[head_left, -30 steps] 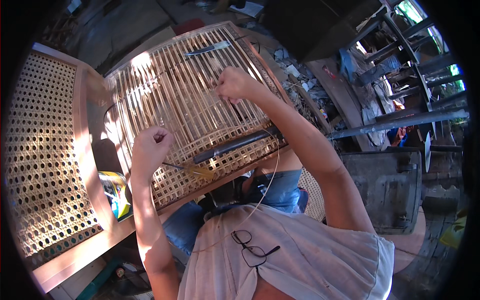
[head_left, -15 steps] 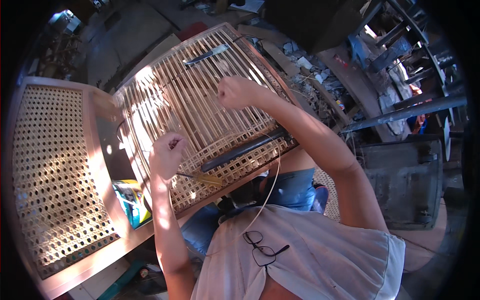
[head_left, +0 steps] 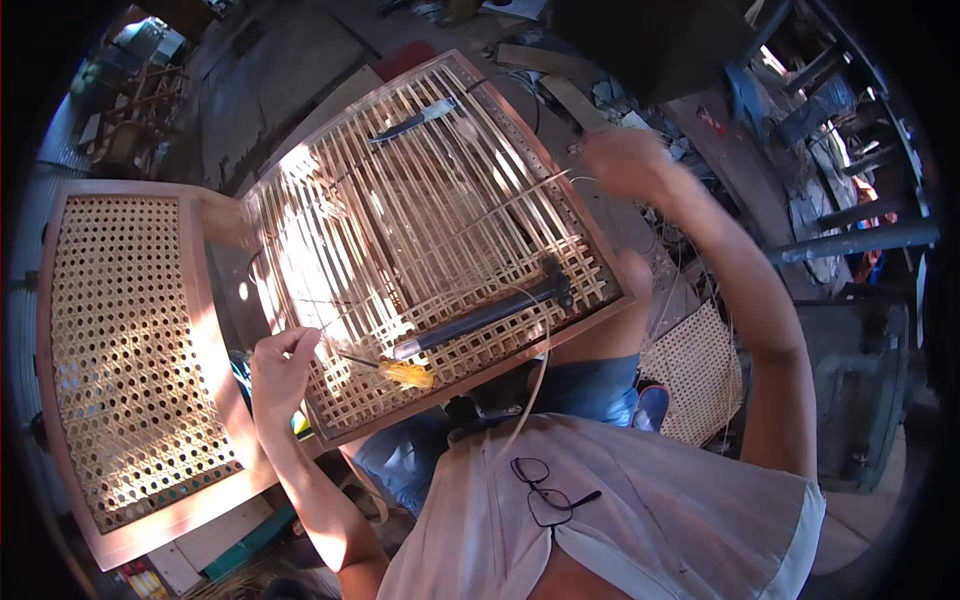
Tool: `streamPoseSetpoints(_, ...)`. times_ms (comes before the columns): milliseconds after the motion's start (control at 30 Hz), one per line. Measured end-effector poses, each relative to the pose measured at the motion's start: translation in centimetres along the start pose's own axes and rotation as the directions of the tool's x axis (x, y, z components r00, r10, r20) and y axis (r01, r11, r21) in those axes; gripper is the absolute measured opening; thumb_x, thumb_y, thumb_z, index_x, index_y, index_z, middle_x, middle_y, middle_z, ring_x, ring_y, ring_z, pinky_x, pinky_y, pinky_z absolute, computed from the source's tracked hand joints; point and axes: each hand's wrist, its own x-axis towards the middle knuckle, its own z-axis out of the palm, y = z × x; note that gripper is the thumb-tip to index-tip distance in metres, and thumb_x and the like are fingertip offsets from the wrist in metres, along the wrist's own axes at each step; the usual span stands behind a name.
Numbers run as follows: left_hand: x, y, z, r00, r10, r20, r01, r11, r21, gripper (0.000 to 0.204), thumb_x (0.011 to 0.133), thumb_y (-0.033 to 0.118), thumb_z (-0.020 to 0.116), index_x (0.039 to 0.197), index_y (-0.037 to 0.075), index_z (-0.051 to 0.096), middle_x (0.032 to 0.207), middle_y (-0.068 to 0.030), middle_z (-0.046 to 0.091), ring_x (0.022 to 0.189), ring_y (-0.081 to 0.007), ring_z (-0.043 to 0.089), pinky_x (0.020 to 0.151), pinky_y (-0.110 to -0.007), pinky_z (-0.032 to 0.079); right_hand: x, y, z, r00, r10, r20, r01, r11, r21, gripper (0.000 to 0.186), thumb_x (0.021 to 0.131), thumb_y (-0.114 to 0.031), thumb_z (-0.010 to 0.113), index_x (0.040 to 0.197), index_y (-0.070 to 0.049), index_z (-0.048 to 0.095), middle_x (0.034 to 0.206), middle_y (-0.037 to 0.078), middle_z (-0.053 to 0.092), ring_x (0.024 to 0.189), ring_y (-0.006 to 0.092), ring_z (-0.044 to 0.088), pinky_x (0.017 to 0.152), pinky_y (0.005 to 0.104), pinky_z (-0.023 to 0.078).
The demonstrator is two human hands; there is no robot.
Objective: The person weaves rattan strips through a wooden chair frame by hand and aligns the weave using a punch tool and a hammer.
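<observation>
A wooden frame (head_left: 540, 150) strung with parallel cane strands rests across my lap, its near part woven into an open grid. My left hand (head_left: 282, 375) is closed in a pinch at the frame's left edge, on a thin cane strand. Past the right edge, my right hand (head_left: 625, 165) is closed and blurred by motion, with a pale cane strand (head_left: 550, 183) running from the weave to it. On the weave lie a dark-handled hammer (head_left: 480, 318) and a yellow-handled tool with a thin shaft (head_left: 405, 374). A knife (head_left: 415, 120) lies across the far strands.
A finished cane panel in a wooden frame (head_left: 190, 290) stands at the left. Another piece of cane webbing (head_left: 695, 375) lies by my foot at the right. Beyond are scraps on the floor and a dark metal rack (head_left: 850, 237). Eyeglasses (head_left: 550, 495) hang from my shirt.
My right hand has swung right, from over the strands to outside the frame. My left hand has moved left and nearer to me, to the frame's edge. The frame appears slightly shifted.
</observation>
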Motion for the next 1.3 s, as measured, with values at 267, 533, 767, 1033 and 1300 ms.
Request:
streamPoseSetpoints(267, -0.3, 0.9, 0.0, 0.987, -0.088, 0.138, 0.082, 0.995, 0.054, 0.022, 0.09, 0.021, 0.072, 0.086, 0.0, 0.075, 0.062, -0.0028, 0.062, 0.059, -0.004, 0.052, 0.054, -0.029, 0.042, -7.2, 23.9, 0.2, 0.73, 0.667, -0.15, -0.682, 0.693, -0.235, 0.032, 0.097, -0.026, 0.049, 0.121, -0.011, 0.064, 0.122, 0.017, 0.07, 0.107, 0.0358, 0.07, 0.091, 0.0523, 0.055)
streamPoseSetpoints(533, -9.1, 8.5, -8.8, 0.998, -0.05, 0.031, 0.052, 0.995, -0.088, 0.019, 0.095, -0.003, 0.059, 0.112, 0.0, 0.067, 0.065, 0.0093, 0.04, 0.059, -0.0013, 0.033, 0.053, -0.022, 0.024, -0.8, -2.7, -2.0, 0.853, -0.228, -0.469, 0.389, 0.878, 0.281, 0.026, 0.09, -0.01, 0.064, 0.115, -0.007, 0.07, 0.107, 0.012, 0.073, 0.098, 0.0312, 0.071, 0.078, 0.0402, 0.059)
streamPoseSetpoints(767, -18.0, 11.1, -15.4, 0.929, -0.025, -0.369, 0.119, 0.965, 0.234, 0.036, 0.097, -0.002, 0.059, 0.133, 0.001, 0.061, 0.071, 0.0096, 0.036, 0.061, -0.0004, 0.028, 0.054, -0.022, 0.018, 0.8, -11.1, 0.6, 0.911, -0.284, -0.299, 0.372, 0.879, 0.3, 0.02, 0.094, -0.03, 0.064, 0.103, -0.012, 0.069, 0.1, 0.006, 0.071, 0.11, 0.03, 0.063, 0.092, 0.0529, 0.046)
streamPoseSetpoints(1033, -13.9, 7.3, -11.3, 0.939, -0.318, -0.128, 0.336, 0.929, 0.153, 0.008, 0.095, 0.002, 0.06, 0.1, 0.002, 0.066, 0.066, 0.0074, 0.048, 0.06, 0.0003, 0.038, 0.051, -0.023, 0.026, -0.7, 0.0, 0.4, 0.956, -0.101, -0.276, 0.154, 0.972, 0.179, 0.022, 0.095, -0.028, 0.06, 0.1, -0.008, 0.069, 0.104, 0.018, 0.071, 0.096, 0.0366, 0.068, 0.084, 0.0505, 0.053)
streamPoseSetpoints(1300, -11.9, 5.8, -10.0, 0.982, -0.089, -0.167, 0.02, 0.926, -0.377, 0.01, 0.098, 0.008, 0.059, 0.101, 0.0, 0.064, 0.069, 0.0061, 0.053, 0.059, -0.0015, 0.045, 0.052, -0.02, 0.034, -8.2, 32.3, 3.3, 0.797, 0.546, -0.257, -0.604, 0.715, -0.353, 0.032, 0.097, -0.037, 0.057, 0.112, -0.011, 0.068, 0.114, 0.021, 0.07, 0.111, 0.0414, 0.065, 0.092, 0.0588, 0.05)
